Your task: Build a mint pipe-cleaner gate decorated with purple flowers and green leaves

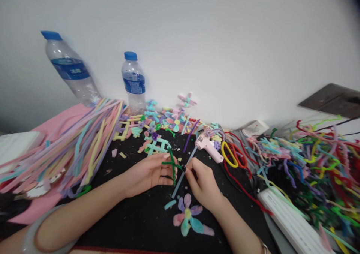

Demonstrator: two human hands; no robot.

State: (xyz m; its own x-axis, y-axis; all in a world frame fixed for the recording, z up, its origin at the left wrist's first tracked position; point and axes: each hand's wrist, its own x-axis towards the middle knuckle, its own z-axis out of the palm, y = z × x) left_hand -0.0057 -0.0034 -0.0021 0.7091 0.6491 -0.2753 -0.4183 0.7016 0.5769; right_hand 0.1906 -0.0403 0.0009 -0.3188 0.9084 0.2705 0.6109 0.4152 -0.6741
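In the middle of the black mat, my left hand (149, 174) holds a cross shape made of dark green pipe cleaners (172, 164) between thumb and fingers. My right hand (201, 181) faces it, thumb and forefinger pinched on a small dark piece (183, 168) at the right end of the cross. I cannot make out exactly what that dark piece is. Beneath the hands runs a long translucent glue stick (180, 182) that leads up to a pale pink glue gun (208, 147). A pastel flower of pipe cleaners (188, 213) lies nearer to me, below the right hand.
Loose pastel pipe cleaners (92, 145) lie in a bundle at left. Two water bottles (134, 83) stand by the wall. Small shaped pieces (157, 145) cover the back. At right are yellow-and-red-handled scissors (230, 154), a white power strip (292, 220) and a tangled pile (306, 167).
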